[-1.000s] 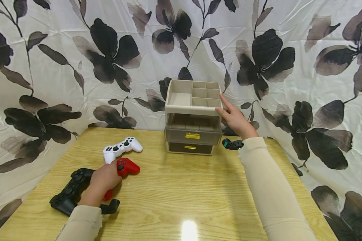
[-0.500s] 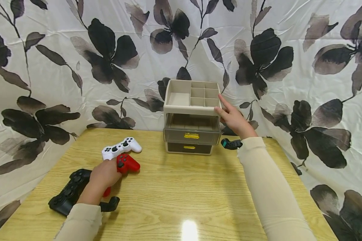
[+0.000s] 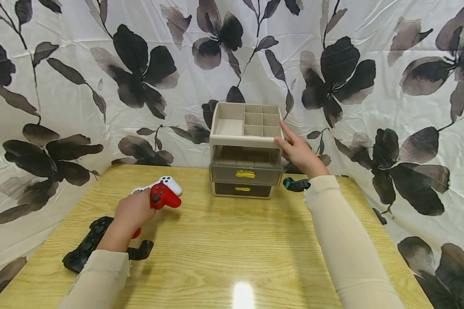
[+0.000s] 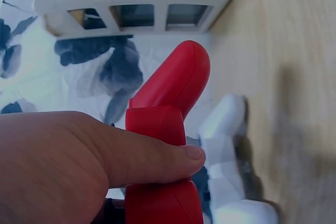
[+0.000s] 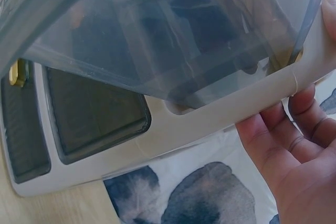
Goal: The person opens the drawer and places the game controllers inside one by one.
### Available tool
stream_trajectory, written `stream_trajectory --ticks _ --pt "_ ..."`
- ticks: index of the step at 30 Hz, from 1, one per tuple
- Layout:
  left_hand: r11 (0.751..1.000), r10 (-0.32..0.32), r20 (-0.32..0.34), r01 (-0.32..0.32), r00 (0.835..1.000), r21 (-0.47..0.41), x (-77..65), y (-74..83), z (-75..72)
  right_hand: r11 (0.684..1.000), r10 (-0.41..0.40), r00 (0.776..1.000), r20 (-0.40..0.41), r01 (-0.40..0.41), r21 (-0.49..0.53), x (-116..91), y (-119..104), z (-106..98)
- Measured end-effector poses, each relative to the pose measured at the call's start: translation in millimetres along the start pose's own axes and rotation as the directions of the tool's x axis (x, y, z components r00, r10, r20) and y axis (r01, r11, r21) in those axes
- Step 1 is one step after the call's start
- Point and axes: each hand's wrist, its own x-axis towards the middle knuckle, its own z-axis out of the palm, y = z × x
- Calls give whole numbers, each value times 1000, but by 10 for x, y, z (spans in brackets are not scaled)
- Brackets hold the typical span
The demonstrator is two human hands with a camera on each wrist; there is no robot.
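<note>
In the head view my left hand grips a red game controller over the left part of the table. My thumb lies across the controller in the left wrist view. A white game controller is behind it, partly hidden by hand and red controller. My right hand holds the right front edge of a cream desktop drawer organizer, thumb at the front, fingers along the side. Its upper see-through drawer, with a gold handle, is pulled out; the lower drawer is shut.
A black game controller lies at the left, partly behind my left forearm. The organizer's top tray has one large and several small compartments. Floral cloth hangs right behind the wooden table.
My left hand has raised the red controller off the table and moved it slightly away from me, over part of the white one. The right hand and organizer stay put.
</note>
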Motion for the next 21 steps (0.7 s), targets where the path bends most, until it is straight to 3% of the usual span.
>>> stream_trajectory --ticks 8,21 --pt "1000 30 -74 -29 997 9 37 122 -212 1000 7 1000 -13 -7 4 154 232 -27" --pt "994 93 -139 -84 986 72 123 277 -516 1000 0 1000 3 0 26 132 208 -23"
